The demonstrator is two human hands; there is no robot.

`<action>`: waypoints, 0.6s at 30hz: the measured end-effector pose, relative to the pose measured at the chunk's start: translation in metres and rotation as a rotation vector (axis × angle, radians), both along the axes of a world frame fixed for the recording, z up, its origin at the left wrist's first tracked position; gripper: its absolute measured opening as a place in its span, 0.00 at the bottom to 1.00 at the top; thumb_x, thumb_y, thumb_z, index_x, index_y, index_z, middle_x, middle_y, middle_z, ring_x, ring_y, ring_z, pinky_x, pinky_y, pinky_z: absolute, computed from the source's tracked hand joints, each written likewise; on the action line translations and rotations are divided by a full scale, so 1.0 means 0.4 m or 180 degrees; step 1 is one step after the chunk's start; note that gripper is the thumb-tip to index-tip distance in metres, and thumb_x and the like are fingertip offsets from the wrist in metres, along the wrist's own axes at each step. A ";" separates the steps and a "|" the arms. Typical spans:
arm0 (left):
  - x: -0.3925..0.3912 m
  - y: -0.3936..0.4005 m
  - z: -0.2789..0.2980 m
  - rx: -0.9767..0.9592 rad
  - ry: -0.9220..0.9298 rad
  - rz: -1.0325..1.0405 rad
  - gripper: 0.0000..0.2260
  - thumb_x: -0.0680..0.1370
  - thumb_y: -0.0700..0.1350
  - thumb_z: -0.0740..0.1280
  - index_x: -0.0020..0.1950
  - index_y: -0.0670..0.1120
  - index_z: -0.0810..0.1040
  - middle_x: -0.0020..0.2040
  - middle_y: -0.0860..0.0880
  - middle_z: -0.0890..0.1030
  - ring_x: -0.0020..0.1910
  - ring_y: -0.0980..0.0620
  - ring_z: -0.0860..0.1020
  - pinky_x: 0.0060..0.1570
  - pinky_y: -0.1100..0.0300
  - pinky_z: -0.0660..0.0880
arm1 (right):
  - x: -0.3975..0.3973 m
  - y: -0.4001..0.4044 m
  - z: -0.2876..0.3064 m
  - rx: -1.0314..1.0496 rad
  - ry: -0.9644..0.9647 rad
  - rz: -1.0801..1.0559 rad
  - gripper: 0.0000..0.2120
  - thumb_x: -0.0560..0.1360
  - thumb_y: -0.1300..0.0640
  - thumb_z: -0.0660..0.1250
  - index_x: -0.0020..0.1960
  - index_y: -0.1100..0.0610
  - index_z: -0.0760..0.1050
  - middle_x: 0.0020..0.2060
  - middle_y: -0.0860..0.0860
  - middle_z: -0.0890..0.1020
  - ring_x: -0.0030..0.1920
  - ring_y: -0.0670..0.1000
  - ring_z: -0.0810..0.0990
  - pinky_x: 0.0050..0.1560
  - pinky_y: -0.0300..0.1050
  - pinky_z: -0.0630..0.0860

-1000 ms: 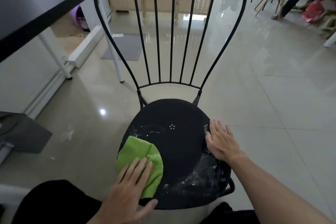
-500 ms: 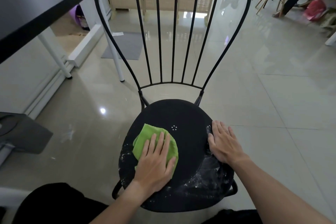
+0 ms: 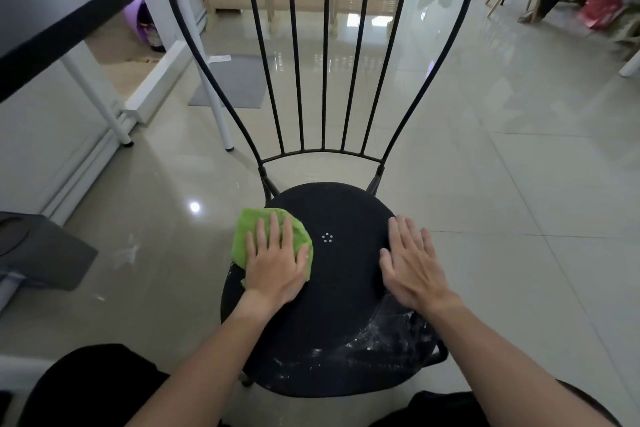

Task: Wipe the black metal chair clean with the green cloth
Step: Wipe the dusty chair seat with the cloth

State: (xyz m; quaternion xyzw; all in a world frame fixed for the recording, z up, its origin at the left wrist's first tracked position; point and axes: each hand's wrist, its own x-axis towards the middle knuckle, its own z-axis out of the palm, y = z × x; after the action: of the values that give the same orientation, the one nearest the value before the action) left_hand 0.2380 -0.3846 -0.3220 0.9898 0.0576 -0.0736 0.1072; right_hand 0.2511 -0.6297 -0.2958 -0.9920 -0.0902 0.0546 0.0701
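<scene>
Black metal chair (image 3: pixel 339 288): stood on the pale tiled floor (image 3: pixel 519 184), directly before the person, its round seat near and its tall back of thin upright rods on the far side; a dark-topped table (image 3: pixel 52 10) on white legs stood at far left

Green cloth (image 3: pixel 266 239): lay bunched on the left part of the seat, slightly over the seat's left edge, pinned beneath the left hand (image 3: pixel 275 263). That hand lay flat, palm down, fingers spread apart over the cloth rather than clenched round it, presumably so that pressure fell across a broad patch

Right hand (image 3: pixel 412 263): rested open and flat on the right part of the seat, fingers extended, holding nothing; judged to be steadying the light chair against the push of wiping

Condition of seat: matt black, a small ring of pale dots at centre. Far and middle areas looked clean. White smears and streaks showed along the near right rim and near front edge, with a few at the left rim below the cloth; these areas appeared yet to be wiped
</scene>
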 end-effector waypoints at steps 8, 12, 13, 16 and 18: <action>-0.124 0.033 -0.012 0.0051 -0.0320 -0.1111 0.31 0.81 0.62 0.45 0.81 0.50 0.47 0.81 0.51 0.48 0.80 0.47 0.46 0.78 0.47 0.45 | -0.078 0.160 -0.026 0.0194 -0.0072 0.0554 0.35 0.76 0.45 0.39 0.79 0.61 0.48 0.79 0.57 0.53 0.79 0.54 0.49 0.78 0.53 0.42; -0.254 0.079 -0.013 -0.0017 -0.0420 -0.1321 0.30 0.82 0.62 0.47 0.81 0.53 0.48 0.81 0.54 0.50 0.80 0.51 0.48 0.76 0.49 0.47 | -0.091 0.175 -0.037 0.0197 0.0071 0.0562 0.38 0.74 0.43 0.35 0.79 0.61 0.47 0.79 0.57 0.51 0.79 0.54 0.47 0.78 0.53 0.39; -0.261 0.094 -0.013 -0.0021 -0.0426 -0.1223 0.29 0.82 0.62 0.46 0.81 0.53 0.49 0.81 0.54 0.52 0.80 0.51 0.50 0.76 0.49 0.49 | -0.095 0.176 -0.040 0.0191 0.0070 0.0557 0.38 0.74 0.43 0.35 0.79 0.61 0.48 0.79 0.57 0.51 0.79 0.54 0.47 0.78 0.53 0.39; -0.212 0.104 -0.014 0.0069 -0.0372 -0.0587 0.31 0.80 0.62 0.44 0.81 0.52 0.51 0.81 0.51 0.54 0.80 0.47 0.51 0.78 0.49 0.48 | -0.099 0.177 -0.043 0.0108 0.0060 0.0541 0.38 0.74 0.43 0.34 0.80 0.61 0.47 0.80 0.57 0.51 0.80 0.54 0.46 0.78 0.54 0.39; -0.146 0.075 -0.017 0.0082 -0.0258 -0.0217 0.33 0.78 0.62 0.40 0.81 0.50 0.49 0.81 0.48 0.52 0.80 0.44 0.50 0.77 0.47 0.45 | -0.097 0.178 -0.043 0.0059 0.0076 0.0550 0.39 0.73 0.42 0.33 0.80 0.61 0.47 0.80 0.56 0.50 0.80 0.53 0.46 0.78 0.55 0.39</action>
State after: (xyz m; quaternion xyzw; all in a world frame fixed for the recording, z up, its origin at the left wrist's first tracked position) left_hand 0.1797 -0.3545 -0.3289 0.9947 0.0204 -0.0363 0.0941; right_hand 0.2124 -0.5586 -0.3131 -0.9791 -0.1751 0.0715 0.0753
